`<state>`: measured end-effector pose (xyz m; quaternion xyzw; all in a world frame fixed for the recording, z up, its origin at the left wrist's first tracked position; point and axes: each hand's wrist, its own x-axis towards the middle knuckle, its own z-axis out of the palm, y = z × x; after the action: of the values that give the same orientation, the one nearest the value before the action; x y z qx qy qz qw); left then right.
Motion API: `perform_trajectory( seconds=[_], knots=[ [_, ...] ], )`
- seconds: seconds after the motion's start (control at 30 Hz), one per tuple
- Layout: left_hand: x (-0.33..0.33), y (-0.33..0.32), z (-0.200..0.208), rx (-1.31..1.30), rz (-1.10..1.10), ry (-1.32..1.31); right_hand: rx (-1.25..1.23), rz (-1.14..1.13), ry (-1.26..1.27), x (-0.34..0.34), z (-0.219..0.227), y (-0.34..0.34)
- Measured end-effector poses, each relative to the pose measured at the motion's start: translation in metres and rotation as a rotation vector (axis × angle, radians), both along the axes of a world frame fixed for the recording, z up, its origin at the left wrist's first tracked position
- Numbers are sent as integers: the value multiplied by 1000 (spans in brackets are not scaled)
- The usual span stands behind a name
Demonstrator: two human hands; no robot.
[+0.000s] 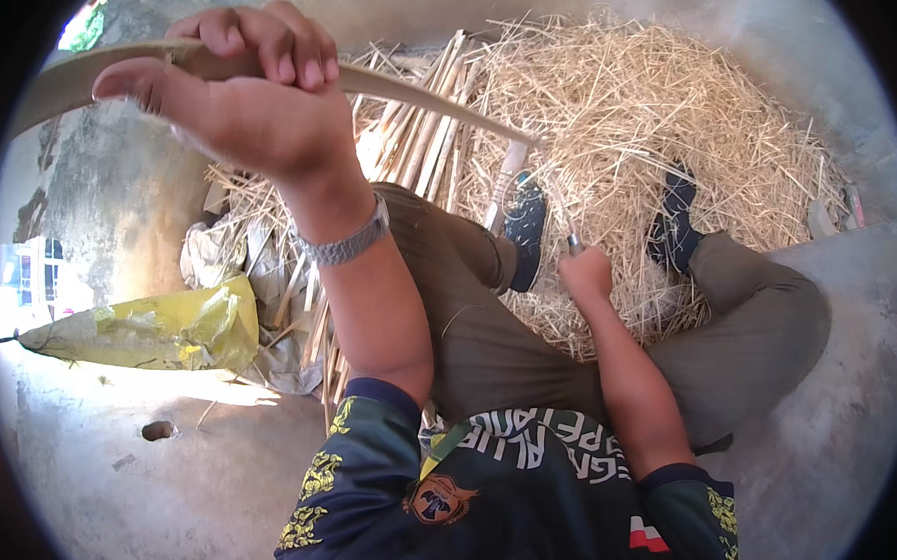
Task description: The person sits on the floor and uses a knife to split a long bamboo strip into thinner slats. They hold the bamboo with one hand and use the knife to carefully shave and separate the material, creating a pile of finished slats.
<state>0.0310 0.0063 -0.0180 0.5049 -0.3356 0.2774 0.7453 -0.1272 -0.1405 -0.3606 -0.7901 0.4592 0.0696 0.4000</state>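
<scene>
My left hand (247, 91), raised at the upper left, is closed round a long, flat bamboo strip (426, 100), with the thumb lying along its lower side. The strip slopes down to the right, and its far end reaches the pile of pale shavings (656, 119). Low between my legs, my right hand (586, 274) is wrapped round the handle of a knife (573, 244). Its metal collar shows, while the thin blade is hard to make out against the shavings. Close to the strip's end, a flat piece of wood (508, 178) stands beside my left foot (525, 228).
A bundle of split bamboo strips (430, 129) leans at the back, left of the shavings. A yellow sack (166, 326) lies on the left, near a small hole (160, 431) in the concrete floor. My right foot (675, 220) rests among the shavings.
</scene>
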Motion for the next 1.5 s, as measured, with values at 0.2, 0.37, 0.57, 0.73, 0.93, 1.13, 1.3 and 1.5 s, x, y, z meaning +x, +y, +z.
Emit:
perform_trajectory(
  seconds=[0.2,0.37,0.57,0.73,0.93,1.13,1.3,1.5],
  knots=[
    [-9,-8,7,-46,-18,32,54,-17,-39,8,-7,-3],
    [-7,-1,6,-79,-11,90,248,-155,-135,10,-38,-6],
    [-4,34,13,-179,-21,32,-46,55,-222,7,3,2],
    [-20,47,23,-178,-1,-14,-188,223,-326,13,30,6],
    [-92,102,49,-187,-9,-150,-61,70,-72,0,-2,-11],
    [-103,101,52,-355,209,-137,247,-5,-222,15,-8,-10],
    [-105,118,50,-380,284,-139,112,30,-291,10,1,-11],
    [-98,137,47,-396,190,-130,-231,297,-515,14,35,4]
  ],
)
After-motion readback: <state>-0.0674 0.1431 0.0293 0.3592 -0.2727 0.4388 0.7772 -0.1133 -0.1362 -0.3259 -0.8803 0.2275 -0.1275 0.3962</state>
